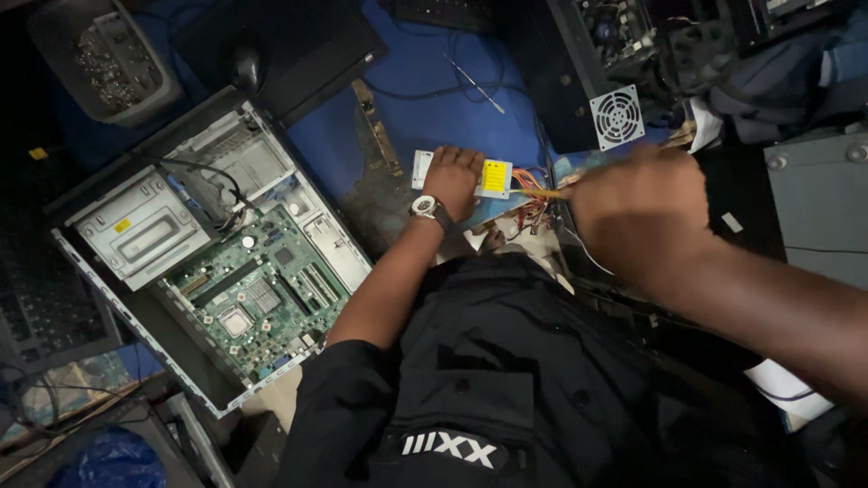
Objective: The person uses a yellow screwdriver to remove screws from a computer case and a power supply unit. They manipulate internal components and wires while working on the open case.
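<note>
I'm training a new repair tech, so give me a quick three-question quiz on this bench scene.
1. True or false: the left hand rests on the grey box with a yellow label.
2. On which side of the person does the open case lie: A left, B right?
3. What is worn on the left wrist?
Key: 1 true; 2 A; 3 a watch.

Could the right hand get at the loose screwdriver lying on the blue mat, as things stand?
Probably yes. The right hand is raised over the power supply unit that the left hand presses down. The screwdriver lies apart on bare blue mat, with only thin cables nearby.
</note>
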The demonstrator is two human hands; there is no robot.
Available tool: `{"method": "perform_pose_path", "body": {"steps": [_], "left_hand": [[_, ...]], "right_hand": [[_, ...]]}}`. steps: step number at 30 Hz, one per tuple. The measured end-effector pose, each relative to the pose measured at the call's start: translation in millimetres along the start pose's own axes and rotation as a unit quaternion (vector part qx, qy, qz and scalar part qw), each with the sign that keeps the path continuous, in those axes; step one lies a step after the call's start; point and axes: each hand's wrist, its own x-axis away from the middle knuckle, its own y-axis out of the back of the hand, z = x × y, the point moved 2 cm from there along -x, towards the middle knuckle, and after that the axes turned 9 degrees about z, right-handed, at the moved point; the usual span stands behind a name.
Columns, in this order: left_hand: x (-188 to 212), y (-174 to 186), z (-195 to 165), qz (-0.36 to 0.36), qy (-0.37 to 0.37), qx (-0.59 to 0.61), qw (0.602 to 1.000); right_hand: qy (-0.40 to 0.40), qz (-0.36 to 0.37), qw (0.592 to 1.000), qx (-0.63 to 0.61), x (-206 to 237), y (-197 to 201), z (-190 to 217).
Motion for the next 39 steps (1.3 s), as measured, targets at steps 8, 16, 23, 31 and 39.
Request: {"method": "perform_pose_path", "body": {"steps": [8, 16, 23, 31, 39], "left_hand": [[2.2, 0.4, -1.4, -0.003, 0.003, -0.005, 1.0], [1.1, 3.0, -2.9, 0.005, 0.006, 0.001, 1.0], [3.0, 2.4, -2.3, 0.008, 0.005, -0.004, 1.0], [1.4, 2.0, -3.5, -0.01, 0.003, 0.003, 1.0], [0.9, 5.6, -6.2, 0.01, 0.007, 0.007, 1.0]], "right_hand": [[0.079, -0.007, 0.996, -0.048, -5.9, -3.2, -20.0], [-0.017, 0.065, 0.997, -0.031, -14.6, -8.0, -11.8], [0.123, -0.106, 0.987, -0.011, -7.8, -4.0, -29.8], [-0.016, 0.215, 0.974, -0.07, -6.7, 3.4, -18.8], [0.085, -0.048, 0.994, 0.039, -0.1, 3.2, -23.5]]}}
